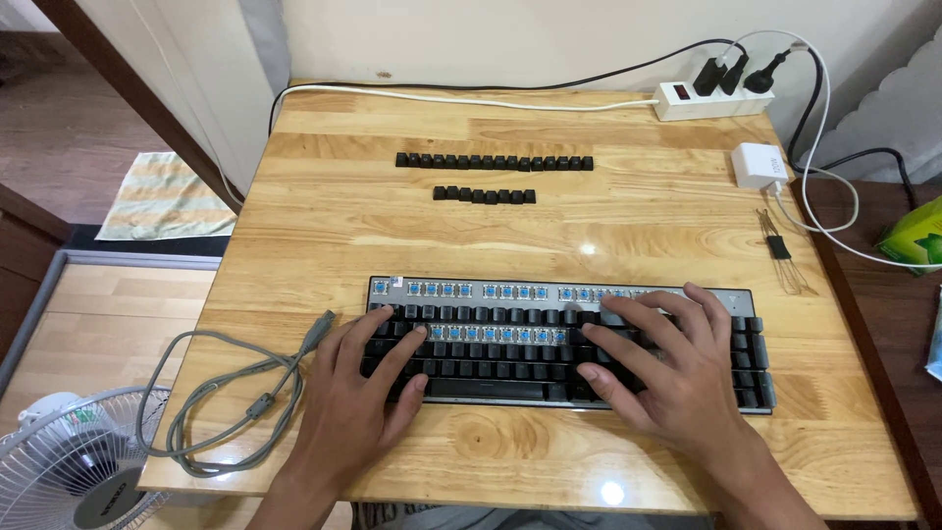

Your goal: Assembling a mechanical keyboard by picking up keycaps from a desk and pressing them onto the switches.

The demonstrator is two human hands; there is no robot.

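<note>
A grey mechanical keyboard (564, 287) lies near the table's front edge. Its top row and part of a middle row are bare, showing blue switches; black keycaps cover the rest. My left hand (358, 402) rests flat on the keyboard's left end with fingers spread. My right hand (667, 368) lies on the right half, fingers spread across the keys. Neither hand holds anything. Two rows of loose black keycaps, a longer one (494, 162) and a shorter one (484, 195), lie farther back on the table.
The wooden table (549, 236) carries a coiled grey cable (221, 397) at front left, a wire keycap puller (780, 250) at right, a white charger (758, 165) and a white power strip (711, 100) at the back. A fan (74, 466) stands on the floor at left.
</note>
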